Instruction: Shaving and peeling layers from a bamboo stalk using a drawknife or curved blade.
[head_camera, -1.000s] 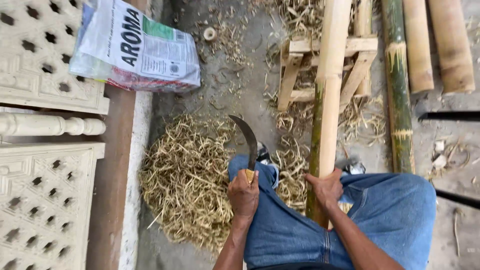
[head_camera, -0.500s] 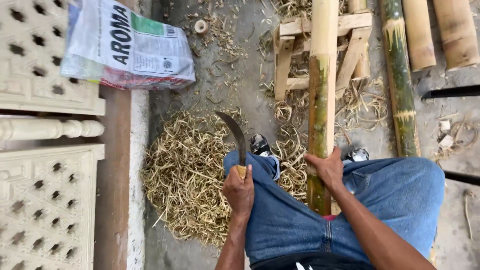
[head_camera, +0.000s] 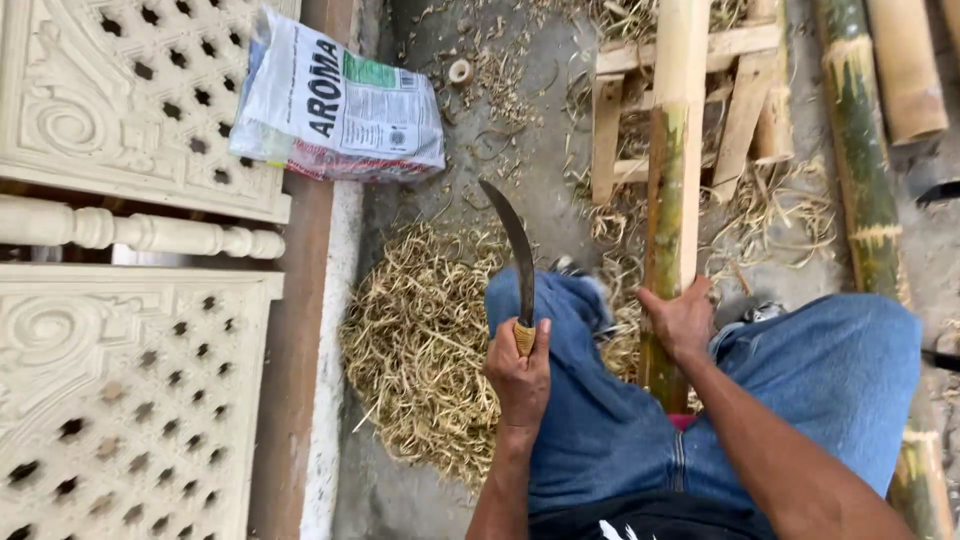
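Bamboo pole (head_camera: 675, 190) looks stiff, long and fairly heavy, its skin smooth and likely slippery, so best held low near the knees; it runs from between the legs up over a wooden rack (head_camera: 735, 100). Right hand (head_camera: 682, 322) wraps it; left hand (head_camera: 520, 375) fists a curved knife (head_camera: 515, 250) handle, blade up just left of the pole

Sickle (head_camera: 519, 262) now upright, off pole (head_camera: 672, 200)
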